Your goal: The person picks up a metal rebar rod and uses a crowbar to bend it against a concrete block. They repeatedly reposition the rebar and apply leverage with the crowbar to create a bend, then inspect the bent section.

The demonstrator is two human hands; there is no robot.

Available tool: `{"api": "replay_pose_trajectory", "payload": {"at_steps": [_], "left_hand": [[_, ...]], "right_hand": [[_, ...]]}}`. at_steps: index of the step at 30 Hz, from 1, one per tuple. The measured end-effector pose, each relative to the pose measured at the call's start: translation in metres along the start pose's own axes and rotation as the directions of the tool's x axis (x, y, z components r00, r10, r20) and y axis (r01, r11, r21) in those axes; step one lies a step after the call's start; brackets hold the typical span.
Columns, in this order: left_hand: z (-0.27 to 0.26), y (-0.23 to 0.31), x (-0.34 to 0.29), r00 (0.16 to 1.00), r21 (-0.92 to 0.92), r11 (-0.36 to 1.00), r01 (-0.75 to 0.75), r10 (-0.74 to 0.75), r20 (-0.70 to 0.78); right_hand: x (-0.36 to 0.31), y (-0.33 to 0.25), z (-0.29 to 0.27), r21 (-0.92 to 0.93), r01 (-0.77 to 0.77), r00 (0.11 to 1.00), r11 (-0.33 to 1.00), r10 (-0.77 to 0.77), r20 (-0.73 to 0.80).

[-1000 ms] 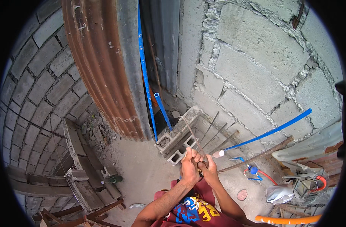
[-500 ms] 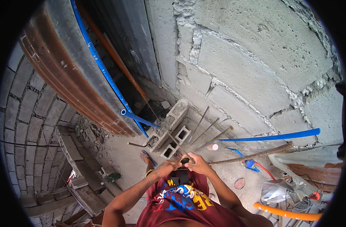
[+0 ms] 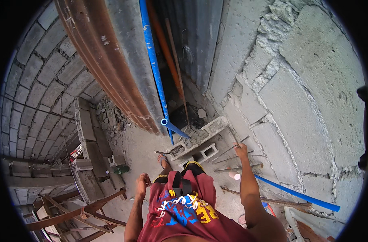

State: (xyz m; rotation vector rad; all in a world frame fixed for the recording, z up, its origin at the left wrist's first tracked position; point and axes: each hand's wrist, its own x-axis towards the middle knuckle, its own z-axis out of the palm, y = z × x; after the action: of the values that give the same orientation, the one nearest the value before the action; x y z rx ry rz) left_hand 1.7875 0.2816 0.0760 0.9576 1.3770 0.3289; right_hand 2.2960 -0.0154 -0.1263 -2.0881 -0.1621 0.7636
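Out to the right, my right hand (image 3: 240,150) is closed around a thin metal rod (image 3: 233,136), which slants up from the fingers toward the wall. Low at my left side, my left hand (image 3: 142,182) has its fingers curled in, with nothing visible in them. Ahead of me a low course of hollow concrete blocks (image 3: 206,134) stands on the floor, with another hollow block (image 3: 210,151) in front of it. Several metal bars (image 3: 248,167) lean or lie between the blocks and the right wall, near my right hand.
A short blue pipe (image 3: 176,129) sticks up from the blocks. A long blue pipe (image 3: 300,194) and rusty bars (image 3: 272,201) extend along the right wall. Rusted corrugated sheet (image 3: 111,76) rises ahead left. Stacked blocks (image 3: 89,141), rubble (image 3: 113,117) and timber (image 3: 71,213) lie left.
My hands, together at my waist on a thin rod, have parted. The right hand has moved forward and right toward the wall; the left has dropped to my side. The view has turned left.
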Motion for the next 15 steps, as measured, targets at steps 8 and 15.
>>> {"api": "replay_pose_trajectory", "payload": {"at_steps": [8,15], "left_hand": [[-0.008,-0.078,-0.023,0.990,0.029,0.998,-0.058,0.061,-0.130],[-0.010,-0.062,-0.035,0.910,-0.351,0.937,-0.001,-0.144,-0.388]], "right_hand": [[0.071,-0.019,0.036,-0.412,-0.422,0.900,0.808,0.316,-0.301],[0.083,0.018,0.008,-0.067,-0.348,0.924,0.935,0.331,-0.190]]}}
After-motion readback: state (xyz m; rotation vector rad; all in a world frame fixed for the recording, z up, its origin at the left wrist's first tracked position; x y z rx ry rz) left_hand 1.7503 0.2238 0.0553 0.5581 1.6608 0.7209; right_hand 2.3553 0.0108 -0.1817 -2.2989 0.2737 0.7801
